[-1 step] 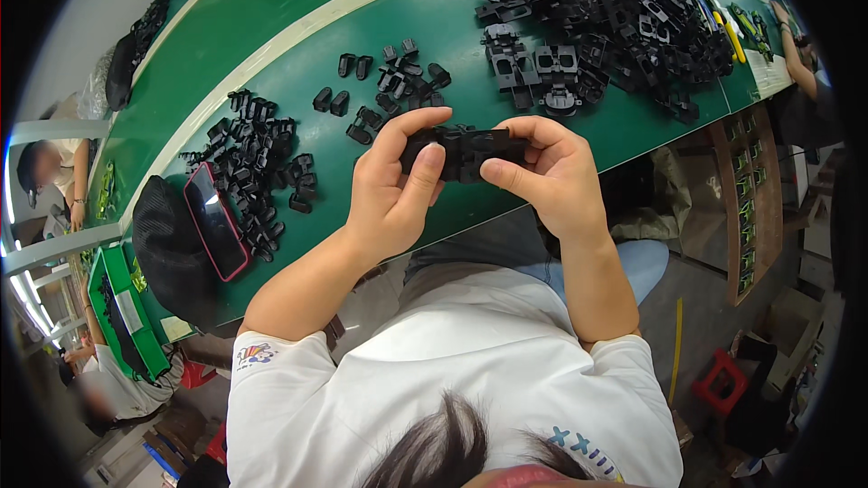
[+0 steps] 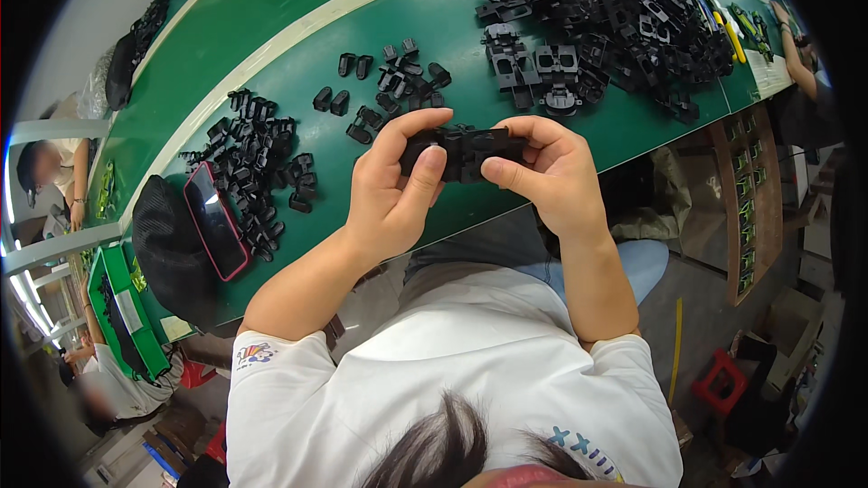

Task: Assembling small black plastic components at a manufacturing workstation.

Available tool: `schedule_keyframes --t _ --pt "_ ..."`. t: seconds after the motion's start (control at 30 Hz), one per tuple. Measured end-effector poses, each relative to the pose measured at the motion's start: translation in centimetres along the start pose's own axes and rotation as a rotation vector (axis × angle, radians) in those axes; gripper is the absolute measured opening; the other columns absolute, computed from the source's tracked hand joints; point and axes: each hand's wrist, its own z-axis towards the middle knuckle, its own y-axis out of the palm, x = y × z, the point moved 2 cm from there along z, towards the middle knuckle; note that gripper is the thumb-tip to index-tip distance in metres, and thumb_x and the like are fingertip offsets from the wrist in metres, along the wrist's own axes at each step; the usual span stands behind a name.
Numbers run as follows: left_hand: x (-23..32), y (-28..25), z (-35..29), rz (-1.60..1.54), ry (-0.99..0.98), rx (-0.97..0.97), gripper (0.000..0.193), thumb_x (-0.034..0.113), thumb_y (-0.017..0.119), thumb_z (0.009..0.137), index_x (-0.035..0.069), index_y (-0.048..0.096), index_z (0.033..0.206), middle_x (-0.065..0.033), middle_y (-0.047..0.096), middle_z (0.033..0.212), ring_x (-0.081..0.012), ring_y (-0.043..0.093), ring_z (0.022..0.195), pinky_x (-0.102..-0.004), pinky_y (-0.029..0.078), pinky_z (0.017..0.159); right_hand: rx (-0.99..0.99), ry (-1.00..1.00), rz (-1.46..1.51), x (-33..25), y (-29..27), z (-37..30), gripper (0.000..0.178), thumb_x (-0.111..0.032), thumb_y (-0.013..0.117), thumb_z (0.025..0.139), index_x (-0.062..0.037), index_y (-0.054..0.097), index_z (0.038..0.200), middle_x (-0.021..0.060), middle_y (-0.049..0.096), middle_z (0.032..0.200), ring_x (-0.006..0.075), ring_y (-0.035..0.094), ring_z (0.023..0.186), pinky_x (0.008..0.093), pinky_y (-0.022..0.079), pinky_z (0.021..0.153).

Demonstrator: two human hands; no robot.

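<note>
Between my two hands is a black plastic part (image 2: 466, 155), held level over the front edge of the green table (image 2: 362, 203). My left hand (image 2: 398, 183) grips its left end, thumb on the near face and forefinger along the far side. At the other end, the fingers and thumb of my right hand (image 2: 550, 172) pinch it. My fingers cover both ends, and its finer details are too dark to tell. Just beyond my left hand lie several small black plastic pieces (image 2: 394, 83). A denser pile of similar small pieces (image 2: 256, 158) is farther left.
A large heap of black plastic housings (image 2: 606, 23) covers the far right. Left of me lie a phone with a red edge (image 2: 217, 221) and a black mesh cap (image 2: 172, 239). A green bin (image 2: 127, 312) stands at the left end. Other people sit at both sides.
</note>
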Motion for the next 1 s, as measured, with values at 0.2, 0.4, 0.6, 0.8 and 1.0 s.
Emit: schedule_keyframes --t 0.2,0.4,0.6,0.8,1.0 --pt "0.0 0.4 0.0 0.139 0.026 0.002 0.045 0.004 0.066 0.081 0.001 0.045 0.120 -0.0057 0.061 0.093 -0.0068 0.059 0.077 -0.0185 0.047 0.063 0.036 0.075 -0.043 0.2 0.0 0.1 0.031 -0.002 0.073 0.074 0.0048 0.059 0.102 0.0075 0.064 0.088 0.0100 0.062 0.079 0.0215 0.051 0.070" --pt "-0.5 0.6 0.5 -0.015 -0.061 0.022 0.048 0.004 0.068 0.079 0.001 0.044 0.120 -0.0056 0.060 0.097 -0.0073 0.059 0.082 -0.0195 0.049 0.067 0.014 0.042 0.028 0.5 -0.3 0.2 0.028 -0.004 0.073 0.076 0.0047 0.060 0.099 0.0073 0.064 0.086 0.0098 0.062 0.078 0.0206 0.050 0.065" --pt "0.2 -0.1 0.2 -0.227 -0.265 -0.033 0.038 0.013 0.058 0.089 0.000 0.045 0.122 -0.0065 0.060 0.084 -0.0075 0.058 0.066 -0.0182 0.046 0.056 0.057 0.076 0.023 0.5 -0.6 0.3 0.024 -0.008 0.073 0.077 0.0025 0.061 0.096 0.0053 0.064 0.083 0.0078 0.060 0.072 0.0185 0.048 0.059" --pt "-0.6 -0.6 0.9 -0.309 -0.333 -0.055 0.027 0.019 0.058 0.091 -0.003 0.057 0.105 -0.0082 0.061 0.079 -0.0116 0.059 0.058 -0.0214 0.045 0.048 0.027 0.059 0.159 0.9 -1.6 0.1 0.022 -0.010 0.073 0.078 0.0011 0.063 0.093 0.0045 0.064 0.079 0.0069 0.058 0.065 0.0182 0.048 0.054" --pt "-0.8 -0.4 0.7 -0.376 -0.317 -0.076 0.029 0.020 0.058 0.091 -0.004 0.057 0.107 -0.0089 0.061 0.080 -0.0132 0.060 0.059 -0.0219 0.046 0.048 -0.005 0.096 0.255 1.0 -1.8 0.1 0.022 -0.010 0.073 0.078 0.0012 0.063 0.094 0.0050 0.064 0.079 0.0075 0.058 0.064 0.0184 0.048 0.054"
